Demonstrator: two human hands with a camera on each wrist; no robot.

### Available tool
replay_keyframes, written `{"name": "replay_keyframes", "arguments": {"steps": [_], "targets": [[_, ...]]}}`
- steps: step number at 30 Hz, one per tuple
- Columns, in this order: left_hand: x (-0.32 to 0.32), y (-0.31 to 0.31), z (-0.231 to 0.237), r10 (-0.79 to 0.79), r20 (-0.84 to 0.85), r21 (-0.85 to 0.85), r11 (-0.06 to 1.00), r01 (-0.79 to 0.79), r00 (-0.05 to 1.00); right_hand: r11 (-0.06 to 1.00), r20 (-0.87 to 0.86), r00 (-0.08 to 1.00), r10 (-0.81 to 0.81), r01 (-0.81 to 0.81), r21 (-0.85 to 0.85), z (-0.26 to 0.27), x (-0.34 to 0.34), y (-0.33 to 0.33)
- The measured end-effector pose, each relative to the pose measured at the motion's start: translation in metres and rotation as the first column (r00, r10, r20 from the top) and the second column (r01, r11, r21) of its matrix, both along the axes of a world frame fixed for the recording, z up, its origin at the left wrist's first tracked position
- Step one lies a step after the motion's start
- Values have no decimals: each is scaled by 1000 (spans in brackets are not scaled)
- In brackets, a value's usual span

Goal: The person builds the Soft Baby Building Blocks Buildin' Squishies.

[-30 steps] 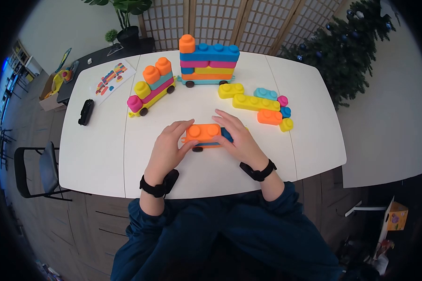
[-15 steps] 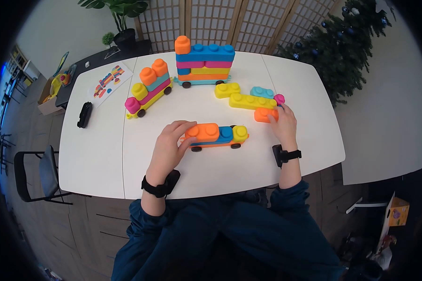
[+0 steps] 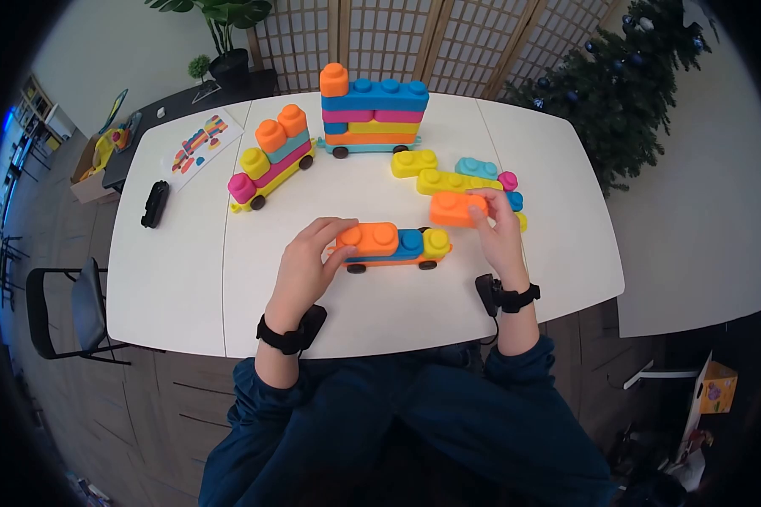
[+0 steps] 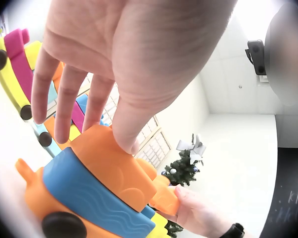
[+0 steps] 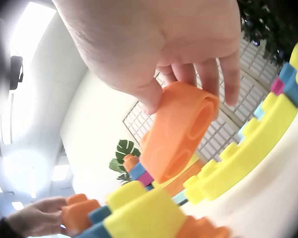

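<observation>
In front of the person stands a toy block car with an orange wheeled base (image 3: 391,267). A two-stud orange block (image 3: 372,240), a blue block (image 3: 409,244) and a yellow block (image 3: 436,243) sit on top of it. My left hand (image 3: 303,264) holds the orange block at its left end, thumb on the near side and fingers beyond. Above the table, right of the car, my right hand (image 3: 505,242) pinches another two-stud orange block (image 5: 176,131) between thumb and fingers. Its hollow underside shows in the right wrist view.
Loose blocks, including a long yellow block (image 3: 457,182) and a light blue block (image 3: 477,168), lie at the right. Behind the car stand a tall block car (image 3: 375,127) and a yellow-based block car (image 3: 275,169). A printed sheet (image 3: 196,156) and a black object (image 3: 155,204) lie left.
My right hand left the car, reached to the loose blocks on the right, and lifted the orange block back leftward toward the car. My left hand stays at the car's left end.
</observation>
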State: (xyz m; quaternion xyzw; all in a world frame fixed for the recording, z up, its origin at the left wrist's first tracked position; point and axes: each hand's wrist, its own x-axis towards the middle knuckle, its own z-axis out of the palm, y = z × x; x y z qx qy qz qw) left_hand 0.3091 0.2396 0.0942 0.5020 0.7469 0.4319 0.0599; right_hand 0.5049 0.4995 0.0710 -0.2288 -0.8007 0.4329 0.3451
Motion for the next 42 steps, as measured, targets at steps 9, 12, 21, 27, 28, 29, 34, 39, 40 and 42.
{"name": "replay_keyframes", "arguments": {"steps": [9, 12, 21, 27, 28, 29, 34, 39, 40, 42], "targets": [[1, -1, 2, 15, 45, -6, 1000, -15, 999, 942, -67, 960, 270, -278, -186, -9, -9, -31], [1, -1, 0, 10, 40, 3, 1000, -11, 999, 947, -49, 957, 285, -289, -141, -8, -8, -32], [0, -2, 1, 36, 58, -24, 999, -35, 998, 959, -2, 962, 272, -271, -86, -13, -6, -33], [-2, -2, 4, 24, 80, -47, 999, -20, 997, 963, 30, 963, 269, -268, -32, -11, -6, -31], [-2, -2, 3, 23, 84, -45, 999, -20, 996, 963, 31, 963, 269, -268, -33, -11, -6, -31], [-2, -2, 3, 23, 88, -42, 999, -19, 996, 958, 29, 958, 285, -284, -35, -9, -7, -32], [-2, -3, 6, 25, 106, -51, 998, -19, 994, 951, 45, 950, 308, -308, -1, -9, -8, -31], [-3, -4, 4, 23, 89, -57, 998, -17, 996, 961, 39, 961, 276, -276, 18, -15, -10, -31], [-2, -5, 4, 23, 88, -56, 998, -18, 996, 961, 38, 960, 277, -278, 18, -17, -9, -32], [-3, -5, 4, 23, 86, -54, 998, -19, 996, 967, 29, 967, 252, -251, -30, -17, -9, -35]]}}
